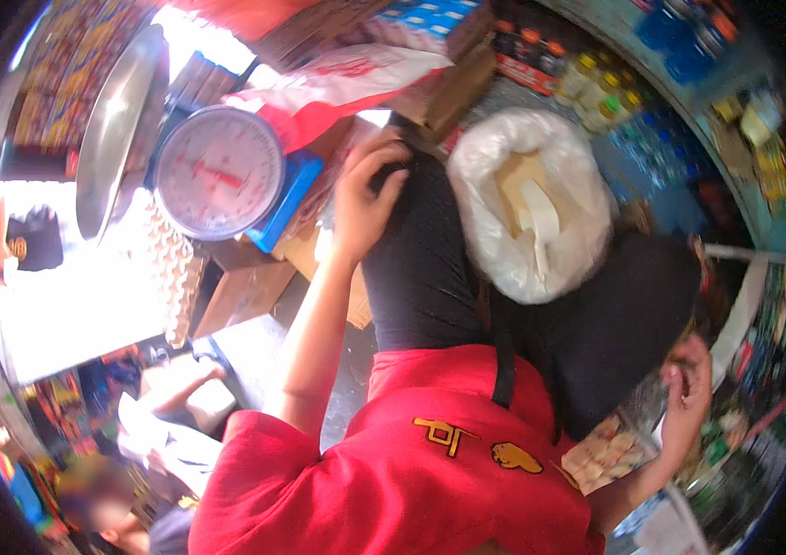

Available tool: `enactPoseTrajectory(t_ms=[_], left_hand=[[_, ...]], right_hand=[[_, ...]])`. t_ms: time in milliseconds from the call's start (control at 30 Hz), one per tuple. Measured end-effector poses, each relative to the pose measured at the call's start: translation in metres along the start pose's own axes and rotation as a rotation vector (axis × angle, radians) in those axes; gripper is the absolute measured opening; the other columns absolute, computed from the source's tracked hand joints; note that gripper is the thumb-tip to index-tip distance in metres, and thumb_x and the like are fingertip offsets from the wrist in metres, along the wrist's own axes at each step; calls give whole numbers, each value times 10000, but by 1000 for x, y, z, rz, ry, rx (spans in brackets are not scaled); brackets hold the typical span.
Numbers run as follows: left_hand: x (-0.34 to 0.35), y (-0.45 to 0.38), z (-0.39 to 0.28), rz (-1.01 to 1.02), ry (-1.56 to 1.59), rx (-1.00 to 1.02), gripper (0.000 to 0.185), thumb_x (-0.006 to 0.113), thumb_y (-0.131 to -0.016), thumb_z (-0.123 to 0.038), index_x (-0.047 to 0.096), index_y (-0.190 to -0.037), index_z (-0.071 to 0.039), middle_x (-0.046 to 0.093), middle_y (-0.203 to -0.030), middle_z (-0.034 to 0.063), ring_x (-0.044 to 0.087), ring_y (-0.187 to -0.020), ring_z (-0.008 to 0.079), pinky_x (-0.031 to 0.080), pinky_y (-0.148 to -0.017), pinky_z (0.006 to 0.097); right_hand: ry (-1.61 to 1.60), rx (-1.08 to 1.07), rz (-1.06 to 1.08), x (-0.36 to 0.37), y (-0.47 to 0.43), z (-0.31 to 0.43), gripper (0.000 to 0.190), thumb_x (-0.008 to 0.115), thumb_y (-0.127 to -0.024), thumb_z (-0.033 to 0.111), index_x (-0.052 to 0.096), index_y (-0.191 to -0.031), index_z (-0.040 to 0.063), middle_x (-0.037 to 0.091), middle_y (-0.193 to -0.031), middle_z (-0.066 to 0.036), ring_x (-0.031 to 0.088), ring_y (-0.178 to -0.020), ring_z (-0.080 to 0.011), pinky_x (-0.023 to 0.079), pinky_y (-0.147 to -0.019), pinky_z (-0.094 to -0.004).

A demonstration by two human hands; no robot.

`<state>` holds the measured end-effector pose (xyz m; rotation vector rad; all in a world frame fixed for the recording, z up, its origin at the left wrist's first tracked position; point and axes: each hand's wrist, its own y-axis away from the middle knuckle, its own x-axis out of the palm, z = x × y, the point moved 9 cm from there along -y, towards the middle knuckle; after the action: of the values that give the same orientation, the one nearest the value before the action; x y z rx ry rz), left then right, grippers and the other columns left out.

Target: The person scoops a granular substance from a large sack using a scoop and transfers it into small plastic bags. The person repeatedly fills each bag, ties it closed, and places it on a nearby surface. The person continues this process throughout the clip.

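Note:
My left hand (370,187) rests by my knee in black trousers, fingers curled and apart, with nothing visible in it. Down at the right, my right hand (691,374) hangs beside my other thigh, its fingers loosely bent; whether it holds anything small is blurred. Between my legs stands a white plastic sack (573,257) with its rim rolled outward. Pale brown granular or powdery contents show in its mouth, and a white plastic scoop (538,215) lies in them. Left of my left hand is a dial scale (221,173) with a blue body and a metal pan (112,139).
Egg trays (174,270) are stacked below the scale, near a cardboard box (243,295). A red and white plastic bag (358,76) lies above. Bottles (597,90) stand at the upper right. At the lower left another person (105,492) is close by.

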<state>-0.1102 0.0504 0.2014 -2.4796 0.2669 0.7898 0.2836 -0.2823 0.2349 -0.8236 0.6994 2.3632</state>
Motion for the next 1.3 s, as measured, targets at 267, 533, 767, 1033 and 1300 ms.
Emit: enactPoseTrajectory(t_ms=[267,533,767,1033,1300], left_hand=[[-47,151,143,-128,-68,-798,189,673,-813,-149,667,-895,21,656,-888,104,608,-773,154,475,-649,279],[16,132,217,84,-160,-802,167,738,-596,-35,625,-718,-51,599,-726,110,606,-700,240,469,-642,347],[4,131,215,48,87,-817,158,554,-864,-144,624,-827,-7,617,-717,104,575,-572,169,454,-552,320],[-7,23,5,443,765,-490,193,459,-945,-159,569,-925,-1,592,-794,52,573,-728,127,463,-640,264],[12,-20,-108,326,1208,-323,224,635,-870,-205,607,-961,-1,621,-862,75,568,-823,101,458,-729,267]], right_hand=[[137,-353,181,73,-87,133,298,495,-903,56,539,-1196,31,572,-1173,-103,560,-1002,-196,430,-880,-308],[73,-316,289,108,-84,99,270,506,-894,46,559,-1155,-3,614,-1098,-121,590,-959,-190,440,-874,-297],[67,-193,235,106,-77,77,257,515,-888,37,570,-1137,4,620,-1080,-114,592,-959,-184,447,-852,-296],[-153,-794,317,156,-43,215,427,637,-794,65,536,-1206,25,561,-1204,-139,502,-1163,-295,385,-967,-378],[-410,-391,321,165,-60,232,104,640,-789,54,560,-822,-2,576,-786,-37,554,-763,-118,460,-739,-271]])
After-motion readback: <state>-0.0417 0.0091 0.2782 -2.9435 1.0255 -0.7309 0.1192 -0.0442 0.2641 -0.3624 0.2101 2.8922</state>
